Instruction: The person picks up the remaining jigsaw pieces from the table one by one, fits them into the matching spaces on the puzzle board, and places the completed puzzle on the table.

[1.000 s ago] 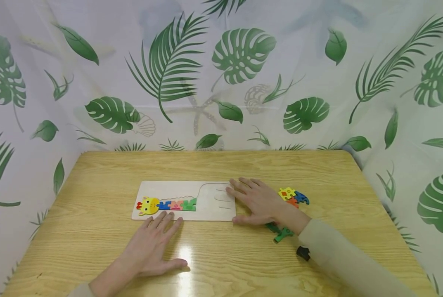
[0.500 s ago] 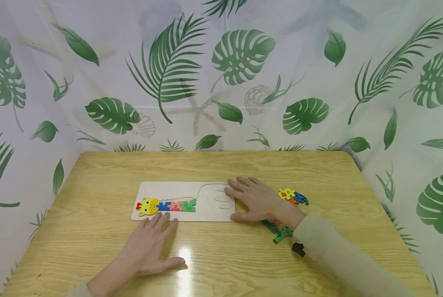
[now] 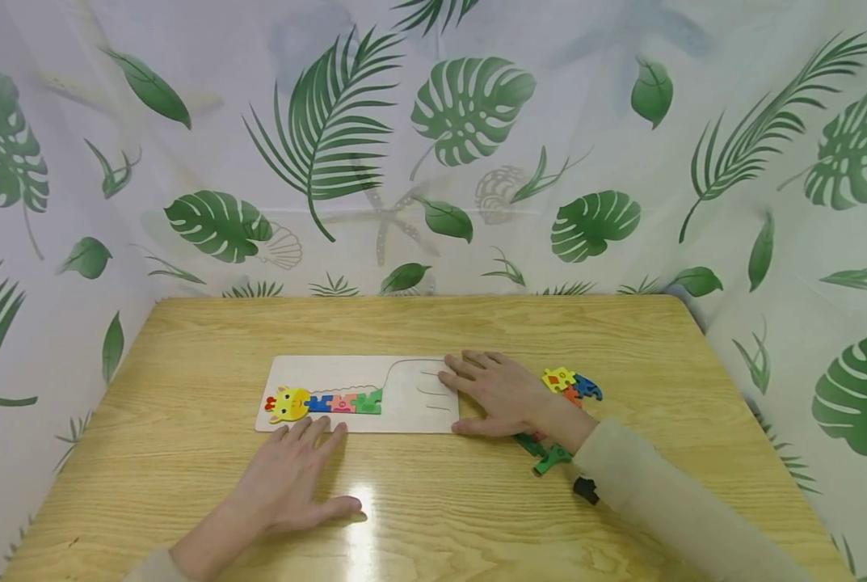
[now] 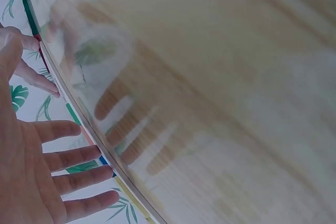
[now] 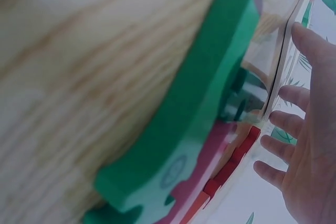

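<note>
A white puzzle board [image 3: 360,368] with a drawn animal outline lies on the table. At its left end sits a yellow giraffe head piece [image 3: 289,404], followed by a blue piece [image 3: 320,403], a pink piece [image 3: 343,402] and a green piece [image 3: 368,402] joined as a neck. My left hand [image 3: 288,481] rests at the board's near edge, its fingers spread. My right hand [image 3: 502,396] lies on the board's right end with fingers straight. Neither hand grips anything. Loose puzzle pieces lie right of the board, partly hidden by my right hand and forearm.
Beyond my right hand are a yellow piece [image 3: 558,378] and a dark blue piece [image 3: 588,387]. Nearer lie a green piece [image 3: 552,459] and a small black object [image 3: 586,489] beside the sleeve. A leaf-patterned curtain [image 3: 360,162] surrounds the wooden table [image 3: 433,517].
Both hands have shifted very slightly to the left in the view, the left hand a little more. The board and pieces stay in place.
</note>
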A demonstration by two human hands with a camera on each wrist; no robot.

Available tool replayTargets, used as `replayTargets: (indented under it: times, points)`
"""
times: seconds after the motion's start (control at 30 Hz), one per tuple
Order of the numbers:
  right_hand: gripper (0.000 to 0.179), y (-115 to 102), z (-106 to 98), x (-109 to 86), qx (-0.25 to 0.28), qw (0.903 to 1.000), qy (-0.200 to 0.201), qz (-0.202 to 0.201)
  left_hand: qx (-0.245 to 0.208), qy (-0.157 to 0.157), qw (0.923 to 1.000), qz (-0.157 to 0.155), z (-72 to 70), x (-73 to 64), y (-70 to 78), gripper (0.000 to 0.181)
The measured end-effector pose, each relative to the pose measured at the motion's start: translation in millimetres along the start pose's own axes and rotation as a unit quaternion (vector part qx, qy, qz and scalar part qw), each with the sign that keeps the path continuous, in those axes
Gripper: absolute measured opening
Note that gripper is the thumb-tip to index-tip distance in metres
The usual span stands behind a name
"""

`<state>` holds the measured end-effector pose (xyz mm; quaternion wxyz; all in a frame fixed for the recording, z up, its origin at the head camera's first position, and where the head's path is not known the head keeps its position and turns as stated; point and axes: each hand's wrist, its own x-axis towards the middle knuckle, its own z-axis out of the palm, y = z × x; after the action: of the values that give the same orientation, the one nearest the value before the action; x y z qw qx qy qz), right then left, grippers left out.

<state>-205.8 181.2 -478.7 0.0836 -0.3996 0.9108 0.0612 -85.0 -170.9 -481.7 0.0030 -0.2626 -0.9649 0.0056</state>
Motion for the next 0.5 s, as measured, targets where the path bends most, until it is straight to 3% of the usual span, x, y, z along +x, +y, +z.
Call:
replayTargets:
  times: [0.5]
  points:
    - [0.088, -1.7, 3.4, -5.2, 0.005, 0.9999, 0.008, -0.005, 0.002, 0.008, 1.0, -0.002, 0.3, 3.2, -2.6, 0.104]
